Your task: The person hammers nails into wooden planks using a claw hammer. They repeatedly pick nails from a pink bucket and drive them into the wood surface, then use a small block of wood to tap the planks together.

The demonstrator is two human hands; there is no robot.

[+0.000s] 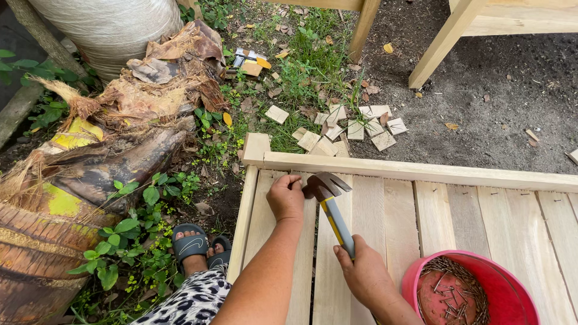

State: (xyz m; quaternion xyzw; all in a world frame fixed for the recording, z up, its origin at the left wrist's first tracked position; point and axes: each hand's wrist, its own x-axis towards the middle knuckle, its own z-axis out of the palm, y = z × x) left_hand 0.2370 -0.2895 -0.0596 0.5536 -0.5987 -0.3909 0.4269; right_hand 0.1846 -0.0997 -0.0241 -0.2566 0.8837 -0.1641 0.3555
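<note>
Head view, the only one. A person crouches at a slatted wooden panel (421,210) laid flat on the ground, pale boards nailed side by side with a rail across the far edge.

Right hand (367,274): closed around the lower grip of a claw hammer (332,207). The yellow-and-grey handle runs up toward 11 o'clock from the hand; the dark steel head sits near the top rail, claws pointing toward 2 o'clock.

Left hand (286,197): fingers bunched, tips pressed to the board just at 9 o'clock of the hammer head. It probably pinches a nail, but the nail itself is too small to make out.

Pink bowl (412,277) at 3 o'clock of the right hand, resting on the panel, holds a heap of loose nails (451,283).

Handling, as judged: the hammer is stiff and head-heavy; a hold low on the handle, as here, gives swing, while a hold nearer the head would give control. The grip looks smooth, so a firm closed hand suits it. A nail is thin, light and easy to tip, best held near its point end with fingertips low.

Beyond the panel at 12 o'clock, small wooden offcuts (355,129) lie scattered in grass and dirt. A sandalled foot (191,244) shows at 9 o'clock, beside dried palm fronds (138,102).
</note>
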